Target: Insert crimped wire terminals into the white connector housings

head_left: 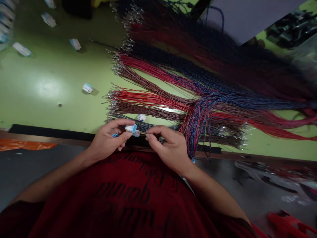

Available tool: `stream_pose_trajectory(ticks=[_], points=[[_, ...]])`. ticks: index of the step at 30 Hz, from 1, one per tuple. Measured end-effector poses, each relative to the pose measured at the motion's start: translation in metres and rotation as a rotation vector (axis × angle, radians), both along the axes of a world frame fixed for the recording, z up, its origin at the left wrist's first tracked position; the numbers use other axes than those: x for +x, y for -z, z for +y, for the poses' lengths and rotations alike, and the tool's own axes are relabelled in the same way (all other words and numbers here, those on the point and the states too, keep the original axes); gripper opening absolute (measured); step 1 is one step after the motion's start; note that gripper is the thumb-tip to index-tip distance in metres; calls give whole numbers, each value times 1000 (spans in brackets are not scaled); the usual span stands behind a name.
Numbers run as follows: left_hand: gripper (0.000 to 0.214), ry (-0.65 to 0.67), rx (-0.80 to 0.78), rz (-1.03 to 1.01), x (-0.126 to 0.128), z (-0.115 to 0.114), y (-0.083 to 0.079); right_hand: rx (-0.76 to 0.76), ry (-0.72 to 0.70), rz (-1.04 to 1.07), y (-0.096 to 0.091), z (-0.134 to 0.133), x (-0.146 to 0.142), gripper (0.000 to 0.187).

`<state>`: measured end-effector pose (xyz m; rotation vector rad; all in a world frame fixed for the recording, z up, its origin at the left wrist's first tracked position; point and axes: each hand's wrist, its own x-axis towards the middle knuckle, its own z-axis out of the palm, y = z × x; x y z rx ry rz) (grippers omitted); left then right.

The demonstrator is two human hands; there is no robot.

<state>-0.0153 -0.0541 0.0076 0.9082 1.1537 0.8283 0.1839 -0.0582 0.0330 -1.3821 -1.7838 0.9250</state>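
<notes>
Between the thumb and forefinger of my left hand [109, 137] is a small white-and-blue connector housing [131, 128]. A second pale connector piece [136, 133] shows just beneath it, and a bit of blue shows by the palm. My right hand [168, 145] is closed in a pinch just right of the housing, on what looks like a thin wire [143, 133]; its tip is too small to make out. Another white connector [141, 117] lies beyond my hands on the wires. Dark grey wires [148, 126] run just behind my fingers.
Bundles of red wires [148, 99], brown wires [153, 110] and twisted blue wires [223, 99] spread over the green table [49, 66], metal terminals at their left ends. Several loose connectors [87, 88] lie left. A black strip [49, 132] lines the front edge.
</notes>
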Motion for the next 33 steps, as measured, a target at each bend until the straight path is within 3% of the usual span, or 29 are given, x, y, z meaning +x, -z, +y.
stream_pose_trajectory(ticks=[5,10,18,26,33], points=[[22,12,-39,-71,1,-1,0,11,-27,-66,-1,-2,-1,11],[34,-40,-85,-204,2,-1,4,88,-35,-91,1,-6,-2,12],[26,-29,-146,-320,2,-3,10,228,-77,-137,10,-9,-4,13],[29,-26,-155,-278,2,-2,11,336,-133,-232,18,-10,-3,15],[25,-13,-130,-166,1,0,10,308,-144,-179,21,-8,-6,14]])
